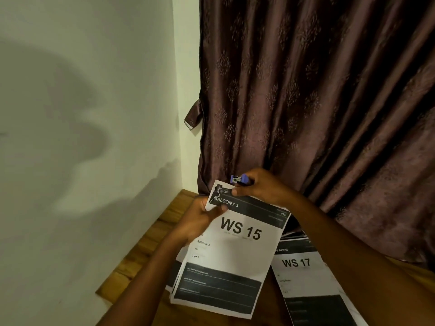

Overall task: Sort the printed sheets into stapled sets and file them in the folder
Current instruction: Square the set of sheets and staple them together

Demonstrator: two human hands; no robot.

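Observation:
My left hand (200, 220) grips the upper left edge of a set of printed sheets (230, 252) whose top page reads "BALCONY 3" and "WS 15", held tilted above the table. My right hand (261, 187) holds a small purple stapler (239, 179) at the sheets' top left corner, thumb resting on the paper. To the right, another printed sheet (303, 274) marked "WS 17" lies on the table, with more sheets under and behind it. No folder is in view.
A wooden table (141, 243) stands in the corner, its left edge near a pale wall (82, 137). A dark brown patterned curtain (317, 102) hangs right behind the table and the hands.

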